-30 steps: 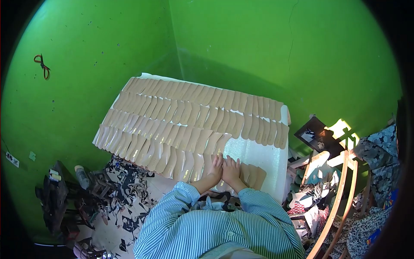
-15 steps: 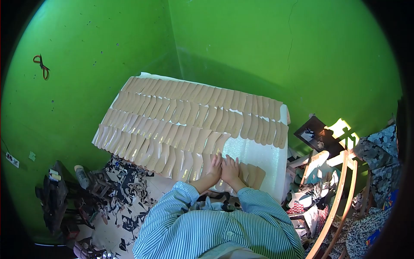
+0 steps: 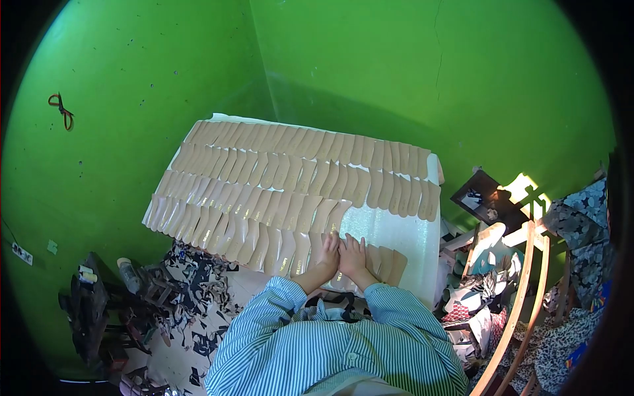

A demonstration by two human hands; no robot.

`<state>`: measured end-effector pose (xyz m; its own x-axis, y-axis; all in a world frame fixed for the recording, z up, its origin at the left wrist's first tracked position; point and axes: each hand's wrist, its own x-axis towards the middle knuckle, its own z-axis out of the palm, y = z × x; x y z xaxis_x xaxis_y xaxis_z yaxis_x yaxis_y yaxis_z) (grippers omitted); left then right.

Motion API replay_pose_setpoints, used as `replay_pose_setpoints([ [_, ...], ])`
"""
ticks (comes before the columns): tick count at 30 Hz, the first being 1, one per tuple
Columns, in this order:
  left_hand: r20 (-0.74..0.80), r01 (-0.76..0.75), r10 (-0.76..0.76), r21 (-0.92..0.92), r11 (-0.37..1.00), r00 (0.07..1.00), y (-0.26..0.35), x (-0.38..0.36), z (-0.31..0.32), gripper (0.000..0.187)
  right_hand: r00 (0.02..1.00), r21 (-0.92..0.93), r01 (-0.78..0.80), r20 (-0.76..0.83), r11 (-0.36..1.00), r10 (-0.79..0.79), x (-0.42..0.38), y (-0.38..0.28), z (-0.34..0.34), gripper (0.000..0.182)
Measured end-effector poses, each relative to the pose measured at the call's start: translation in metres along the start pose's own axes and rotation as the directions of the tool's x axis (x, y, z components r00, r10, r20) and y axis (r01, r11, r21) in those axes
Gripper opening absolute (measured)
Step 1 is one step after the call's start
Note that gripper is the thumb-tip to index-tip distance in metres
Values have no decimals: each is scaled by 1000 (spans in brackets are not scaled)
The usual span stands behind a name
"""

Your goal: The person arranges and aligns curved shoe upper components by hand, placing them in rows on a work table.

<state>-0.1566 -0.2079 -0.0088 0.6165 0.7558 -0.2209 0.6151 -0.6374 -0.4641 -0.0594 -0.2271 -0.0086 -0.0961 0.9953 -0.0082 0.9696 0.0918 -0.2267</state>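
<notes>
Both of my hands lie side by side, palms down, on the near edge of the layout. Beneath my left hand [image 3: 323,257], stretched flat, is a beige shoe insole, mostly covered. My right hand [image 3: 353,256] presses beside it with its fingers spread, and the thumbs meet between them. Left of the hands, a beige insole [image 3: 284,254] with gold lettering lies in the front row. To the right, several plain insoles [image 3: 395,267] overlap. More insoles [image 3: 330,177] fill overlapping rows farther back. Whatever is under the palms is hidden.
A white sheet [image 3: 413,247] covers the table, bare at the right. Dark scraps [image 3: 201,303] litter the floor at left, near a dark machine [image 3: 89,310]. A curved wooden frame [image 3: 518,310] and heaped fabric [image 3: 489,323] stand at right. Scissors [image 3: 61,111] hang on the green wall.
The camera view has shifted and turned slightly. Both hands stay at the same spot on the insoles, with only slight movement of the fingers.
</notes>
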Motion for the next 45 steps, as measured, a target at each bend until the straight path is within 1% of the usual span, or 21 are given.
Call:
replay_pose_setpoints([
  [11,76,-38,34,44,998,997,-7,-5,-17,63,1000,-78,-7,28,997,10,1,0,5,63],
  [14,61,-37,35,31,999,998,-2,-2,-4,60,999,-77,-9,44,997,12,0,1,1,58],
  [16,47,4,-7,46,999,999,-1,-1,-5,58,999,-10,23,-31,1000,-23,1,4,2,49],
  [18,64,-6,3,34,999,998,-1,0,-5,57,1000,-29,26,-11,999,-26,-3,9,-3,43],
  [20,31,83,-83,-22,996,996,-2,0,-3,57,998,93,70,-14,993,-69,-7,12,-11,41],
  [21,-60,103,-110,-110,989,992,-5,-1,2,56,998,95,65,-19,993,-63,-10,13,-12,41],
  [22,-63,99,-106,-103,990,992,-8,-1,7,56,993,129,71,-104,989,-58,-15,15,-13,42],
  [23,-65,91,-105,-201,975,992,-12,-1,12,54,981,162,80,-187,984,-49,-19,17,-14,42],
  [24,-63,79,-102,-299,951,993,-15,-2,10,53,982,167,72,-186,983,-41,-22,18,-18,42],
  [25,-59,69,-90,-297,952,994,-20,-3,4,53,978,151,64,-207,986,-32,-25,21,-22,42],
  [27,39,136,-134,-468,873,990,-32,-1,-12,50,969,147,47,-245,988,-9,-28,26,-29,43],
  [28,45,126,-119,-466,876,992,-37,0,-16,50,971,156,33,-238,987,5,-29,29,-31,43],
  [30,23,143,-166,-632,762,986,-46,3,-20,46,957,149,2,-286,989,41,-28,34,-34,41],
  [31,28,137,-155,-629,765,988,-45,6,-18,46,940,172,-23,-333,985,80,-27,35,-35,39],
  [33,-149,90,-249,-663,743,957,-41,7,-13,43,930,209,-100,-328,973,166,-28,43,-41,38],
  [35,-173,45,-211,-662,748,962,-36,6,-16,43,876,256,-195,-388,947,286,-32,55,-44,35],
  [36,-205,4,-186,-661,751,961,-33,5,-19,44,877,259,-206,-379,944,296,-35,63,-45,35],
  [38,-217,-44,-136,-663,747,967,-24,4,-26,45,847,295,-340,-318,893,427,-43,84,-48,34],
  [41,-251,-133,-65,-693,709,966,-7,2,-37,48,835,391,-365,-264,845,483,-53,120,-33,34],
  [43,-295,-210,-16,-714,668,955,5,6,-41,58,863,357,-377,-199,854,464,-61,129,-38,33],
  [45,-316,-256,25,-718,647,948,15,10,-46,61,886,323,-384,-135,865,444,-67,133,-44,33],
])
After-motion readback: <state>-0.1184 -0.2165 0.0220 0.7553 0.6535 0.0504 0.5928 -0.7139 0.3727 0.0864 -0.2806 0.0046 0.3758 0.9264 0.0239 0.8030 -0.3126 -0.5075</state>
